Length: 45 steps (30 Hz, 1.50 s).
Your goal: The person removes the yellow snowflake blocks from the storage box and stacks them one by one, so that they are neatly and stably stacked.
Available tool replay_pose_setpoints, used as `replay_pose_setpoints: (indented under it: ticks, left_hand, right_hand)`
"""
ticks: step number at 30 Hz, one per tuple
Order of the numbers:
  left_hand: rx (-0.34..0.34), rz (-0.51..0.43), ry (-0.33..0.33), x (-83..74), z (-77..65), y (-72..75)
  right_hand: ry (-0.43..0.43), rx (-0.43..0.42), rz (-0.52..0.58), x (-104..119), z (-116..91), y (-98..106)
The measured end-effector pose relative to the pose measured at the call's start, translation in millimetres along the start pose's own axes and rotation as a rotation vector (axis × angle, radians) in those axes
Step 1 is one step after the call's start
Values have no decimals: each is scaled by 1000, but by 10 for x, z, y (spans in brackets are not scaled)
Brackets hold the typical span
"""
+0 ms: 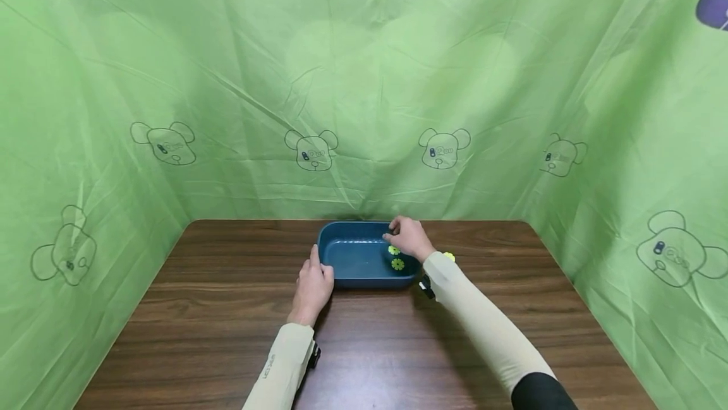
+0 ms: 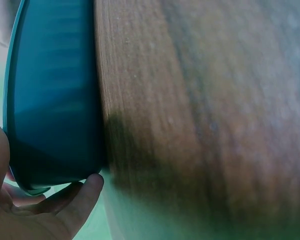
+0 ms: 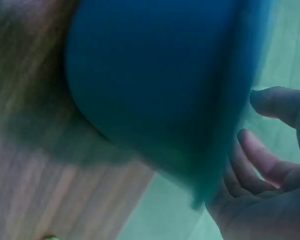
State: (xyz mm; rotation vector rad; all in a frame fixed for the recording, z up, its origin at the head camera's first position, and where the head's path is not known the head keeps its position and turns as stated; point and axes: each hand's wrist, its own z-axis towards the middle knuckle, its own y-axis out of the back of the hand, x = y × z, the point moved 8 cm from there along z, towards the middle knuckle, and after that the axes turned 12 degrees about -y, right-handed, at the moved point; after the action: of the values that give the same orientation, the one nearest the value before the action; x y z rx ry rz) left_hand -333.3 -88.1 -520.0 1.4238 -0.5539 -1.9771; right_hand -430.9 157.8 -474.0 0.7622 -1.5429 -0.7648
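A dark blue rectangular tray (image 1: 358,283) stands on the table. Inside its right part are two small yellow-green flower-shaped pieces (image 1: 397,264), the farther one close below my right hand. My left hand (image 1: 311,283) holds the tray's near left corner, thumb by the rim and fingers along the outer end wall (image 2: 55,140). Over the right side of the tray, my right hand (image 1: 411,239) hovers with bent fingers; thumb and forefinger are apart in the right wrist view, with nothing seen between them. Another yellow-green piece (image 1: 449,256) lies right of the tray, partly hidden by the right forearm.
The brown wood-grain table (image 1: 227,309) reaches back to a green cloth (image 1: 364,189) with printed bear faces, which encloses it at the back and sides. The tray stands near the table's far edge.
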Motion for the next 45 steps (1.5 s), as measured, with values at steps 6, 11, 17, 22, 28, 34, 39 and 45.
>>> replay_pose_setpoints:
  ticks: [6,11,17,22,28,34,39,45]
  left_hand:
    - [-9,2,1,12,7,-12]
    - [-12,0,-6,-1,7,-4]
    - [-8,-5,-8,-10,15,-11]
    - [0,-5,8,9,13,-22]
    - [4,-6,11,23,13,-20]
    - [5,4,6,19,17,-11]
    - [13,1,14,13,13,-3]
    - [1,-1,-1,-3,1,5]
  right_hand:
    - [-28,49,-89,-27,2,-201]
    - [-64,75,-198,-42,9,-309]
    - [-90,91,-295,-64,56,-435]
    - [-87,75,-312,-83,89,-481]
    - [-109,104,-285,-112,90,-499]
    - [-73,116,-278,-107,106,-523]
    - [-14,110,-273,-82,112,-540]
    - [-17,104,-235,-82,68,-523]
